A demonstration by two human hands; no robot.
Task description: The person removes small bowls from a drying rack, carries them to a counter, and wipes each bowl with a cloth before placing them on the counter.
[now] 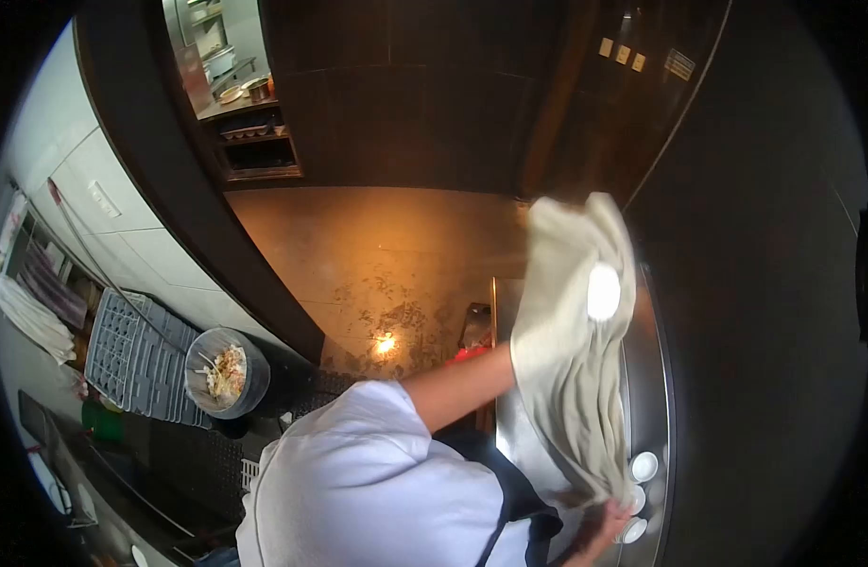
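A large pale beige cloth (575,340) is stretched out over the steel counter (528,439), its upper end smeared by motion. My left forearm (467,383) reaches in behind it, and the cloth hides that hand. At the cloth's lower end my right hand (604,531) has its fingers closed on the gathered fabric. Against the cloth's upper half shows a bright white oval (604,292). Small white bowls stand along the counter's far side, one (644,466) just above my right hand and another (633,530) right beside it.
Behind me on the left stand a bin (228,373) of food scraps and a stack of grey dish racks (136,354). A dark wall (764,283) borders the counter. The floor (386,255) is wet-looking and marked. Through an opening shows a kitchen shelf (254,142).
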